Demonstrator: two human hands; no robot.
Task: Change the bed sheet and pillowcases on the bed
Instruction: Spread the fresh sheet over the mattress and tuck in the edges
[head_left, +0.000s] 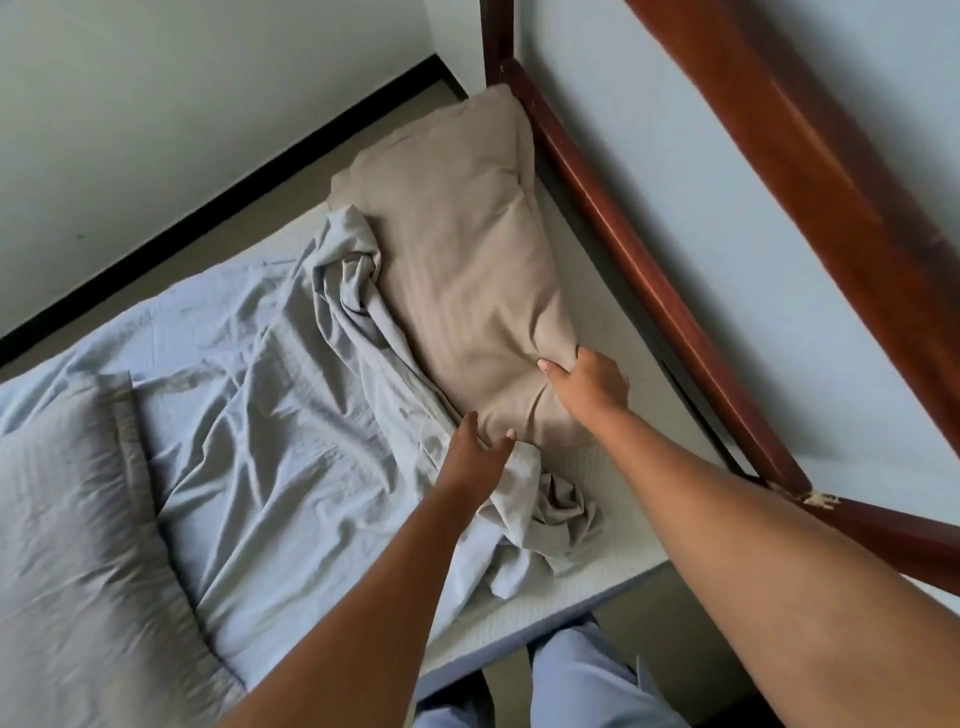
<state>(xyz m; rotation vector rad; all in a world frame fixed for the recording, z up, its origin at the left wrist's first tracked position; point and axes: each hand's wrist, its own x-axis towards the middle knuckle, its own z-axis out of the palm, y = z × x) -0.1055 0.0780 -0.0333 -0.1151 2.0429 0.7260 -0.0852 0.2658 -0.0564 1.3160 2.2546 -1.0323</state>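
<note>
A beige striped pillow (457, 249) lies at the head of the bed against the wooden headboard (639, 260). My right hand (589, 382) grips its near right corner, thumb on top. My left hand (475, 449) reaches under its near left corner, thumb against the fabric. A crumpled pale blue sheet (291, 395) is bunched along the pillow's left side and under my left hand. A second pillow in a pale blue case (72, 499) lies at the lower left on the sheet. Bare white mattress (571, 566) shows at the near right corner.
A dark red wooden bed frame (852, 218) runs diagonally across the right side, next to a pale wall. Floor and a black skirting board (208, 208) lie beyond the bed's far edge. My legs in light blue trousers (587, 680) stand against the near mattress edge.
</note>
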